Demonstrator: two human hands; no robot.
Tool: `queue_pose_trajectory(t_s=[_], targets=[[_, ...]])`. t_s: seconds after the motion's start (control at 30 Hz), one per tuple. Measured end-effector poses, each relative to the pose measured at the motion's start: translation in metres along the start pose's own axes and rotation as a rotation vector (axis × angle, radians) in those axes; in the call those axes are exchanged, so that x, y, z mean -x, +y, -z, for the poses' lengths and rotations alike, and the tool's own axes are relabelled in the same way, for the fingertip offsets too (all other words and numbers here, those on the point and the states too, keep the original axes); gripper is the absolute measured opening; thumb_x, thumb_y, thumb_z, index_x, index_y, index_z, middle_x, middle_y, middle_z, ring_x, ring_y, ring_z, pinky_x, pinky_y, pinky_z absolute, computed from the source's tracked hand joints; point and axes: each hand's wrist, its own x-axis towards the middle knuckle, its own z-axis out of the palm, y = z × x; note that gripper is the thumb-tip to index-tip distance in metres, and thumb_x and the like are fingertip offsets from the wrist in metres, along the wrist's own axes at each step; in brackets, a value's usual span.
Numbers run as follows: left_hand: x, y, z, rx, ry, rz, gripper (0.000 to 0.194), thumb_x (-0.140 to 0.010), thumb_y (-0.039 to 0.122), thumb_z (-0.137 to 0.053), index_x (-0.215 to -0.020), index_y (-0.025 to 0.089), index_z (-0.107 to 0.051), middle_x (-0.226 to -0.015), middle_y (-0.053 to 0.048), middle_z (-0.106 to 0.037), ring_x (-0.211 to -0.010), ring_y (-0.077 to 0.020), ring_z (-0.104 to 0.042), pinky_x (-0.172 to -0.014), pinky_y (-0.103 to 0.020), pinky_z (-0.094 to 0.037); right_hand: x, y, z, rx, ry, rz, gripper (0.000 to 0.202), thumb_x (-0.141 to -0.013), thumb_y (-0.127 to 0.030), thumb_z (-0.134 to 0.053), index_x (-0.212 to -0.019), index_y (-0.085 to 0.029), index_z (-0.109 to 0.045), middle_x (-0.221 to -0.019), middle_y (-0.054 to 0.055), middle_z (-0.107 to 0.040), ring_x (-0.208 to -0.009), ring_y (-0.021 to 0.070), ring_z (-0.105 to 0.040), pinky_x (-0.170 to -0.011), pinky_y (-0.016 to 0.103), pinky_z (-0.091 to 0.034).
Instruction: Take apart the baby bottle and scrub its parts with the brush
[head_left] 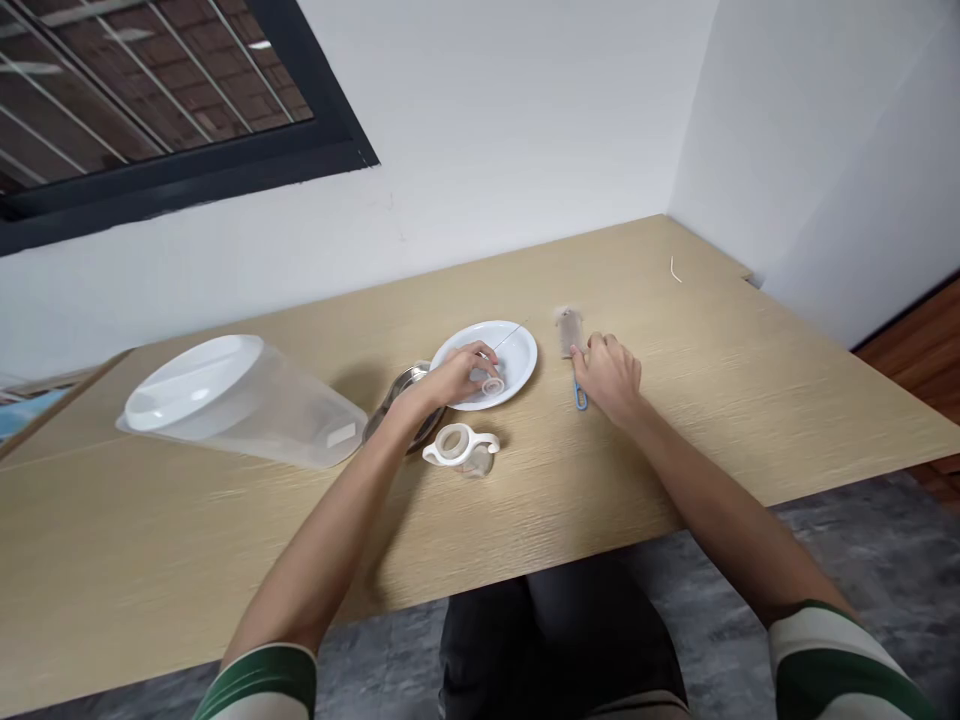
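Note:
My left hand [465,372] is closed over a white plate [525,360], its fingers on a small translucent round piece [493,386] with a ring-shaped rim. A thin straight line, perhaps a straw or wire, runs from near these fingers past the plate's far rim. My right hand [611,375] grips a brush [570,330] by its handle; the brush has a pale, bristly head and a blue looped end below the hand. Between my arms stands a small clear cup [476,462] with a white two-handled ring around its open top.
A large translucent pitcher [292,410] with a white lid lies on its side at the left. Partly behind my left forearm is a shiny metal dish [397,388]. A thin white strip [675,270] lies far right on the wooden table [750,400], which meets the wall.

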Motion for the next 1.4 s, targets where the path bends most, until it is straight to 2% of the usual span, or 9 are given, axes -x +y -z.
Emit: queue_pose_trajectory(t_s=[0.2, 0.33, 0.47, 0.73, 0.87, 1.0, 1.1, 1.2, 1.4], targets=[[0.007, 0.002, 0.013, 0.394, 0.477, 0.124, 0.034, -0.069, 0.048, -0.081, -0.084, 0.018, -0.077, -0.112, -0.012, -0.073, -0.105, -0.0264, -0.067, -0.096, -0.038, -0.051, -0.005, 0.005, -0.007, -0.056, 0.124, 0.095, 0.032, -0.101, -0.037, -0.045, -0.11, -0.013, -0.065, -0.112, 0.018, -0.068, -0.105, 0.0296, -0.058, -0.088, 0.039, -0.041], [0.032, 0.015, 0.024, 0.658, 0.644, 0.211, 0.046, -0.062, 0.054, -0.087, -0.086, 0.017, -0.078, -0.099, -0.01, -0.076, -0.094, -0.0253, -0.067, -0.087, -0.036, -0.053, -0.007, 0.008, -0.011, -0.186, 0.236, 0.22, 0.032, -0.099, -0.038, -0.046, -0.11, -0.016, -0.067, -0.11, 0.013, -0.07, -0.111, 0.0297, -0.053, -0.096, 0.042, -0.033], [0.063, 0.02, 0.028, 0.715, 0.773, 0.226, 0.049, -0.058, 0.055, -0.091, -0.085, 0.017, -0.079, -0.094, -0.01, -0.077, -0.088, -0.0242, -0.068, -0.081, -0.034, -0.055, -0.01, 0.009, -0.007, -0.262, 0.277, 0.23, 0.035, -0.099, -0.041, -0.043, -0.109, -0.021, -0.07, -0.107, 0.009, -0.071, -0.112, 0.0275, -0.051, -0.095, 0.041, -0.027], [0.097, 0.002, 0.014, 0.939, 0.957, 0.259, 0.066, -0.05, 0.054, -0.095, -0.097, 0.013, -0.076, -0.105, -0.014, -0.077, -0.094, -0.0254, -0.072, -0.082, -0.034, -0.059, -0.025, 0.011, 0.005, -0.189, 0.275, 0.234, 0.04, -0.1, -0.045, -0.038, -0.104, -0.022, -0.07, -0.112, 0.009, -0.071, -0.112, 0.0275, -0.049, -0.091, 0.04, -0.024], [0.105, -0.002, 0.01, 1.065, 0.994, 0.269, 0.069, -0.047, 0.048, -0.098, -0.103, 0.014, -0.075, -0.095, -0.011, -0.077, -0.089, -0.0232, -0.072, -0.081, -0.033, -0.06, -0.038, 0.001, 0.009, -0.075, 0.148, 0.255, 0.047, -0.104, -0.038, -0.022, -0.091, -0.018, -0.063, -0.095, 0.009, -0.07, -0.099, 0.0254, -0.054, -0.088, 0.039, -0.027], [0.109, -0.003, 0.009, 1.086, 1.068, 0.252, 0.062, -0.049, 0.045, -0.096, -0.098, 0.015, -0.073, -0.087, -0.008, -0.075, -0.086, -0.0241, -0.073, -0.079, -0.035, -0.06, -0.056, -0.018, 0.01, 0.059, 0.015, 0.283, 0.053, -0.103, -0.045, -0.029, -0.075, -0.018, -0.064, -0.074, 0.007, -0.065, -0.088, 0.0242, -0.055, -0.085, 0.037, -0.029], [0.109, -0.004, 0.008, 1.116, 1.127, 0.223, 0.058, -0.05, 0.044, -0.095, -0.094, 0.015, -0.071, -0.084, -0.007, -0.074, -0.084, -0.0225, -0.072, -0.079, -0.034, -0.06, -0.072, -0.032, 0.009, 0.062, -0.033, 0.351, 0.038, -0.1, -0.038, -0.039, -0.107, -0.019, -0.071, -0.096, 0.009, -0.072, -0.095, 0.0233, -0.058, -0.084, 0.036, -0.03], [0.109, -0.003, 0.006, 1.193, 1.136, 0.215, 0.056, -0.051, 0.044, -0.096, -0.092, 0.016, -0.069, -0.084, -0.006, -0.074, -0.082, -0.0214, -0.072, -0.076, -0.032, -0.059, -0.086, -0.044, 0.006, 0.059, -0.089, 0.417, 0.041, -0.096, -0.027, -0.043, -0.13, -0.023, -0.067, -0.12, 0.012, -0.07, -0.111, 0.0248, -0.056, -0.086, 0.036, -0.03], [0.109, 0.002, 0.002, 1.289, 1.06, 0.192, 0.055, -0.05, 0.044, -0.097, -0.087, 0.015, -0.07, -0.087, -0.008, -0.076, -0.081, -0.0203, -0.072, -0.073, -0.03, -0.058, -0.093, -0.059, -0.004, 0.061, -0.122, 0.394, 0.03, -0.093, -0.03, -0.05, -0.103, -0.021, -0.077, -0.115, 0.012, -0.073, -0.117, 0.0302, -0.053, -0.091, 0.04, -0.03]])
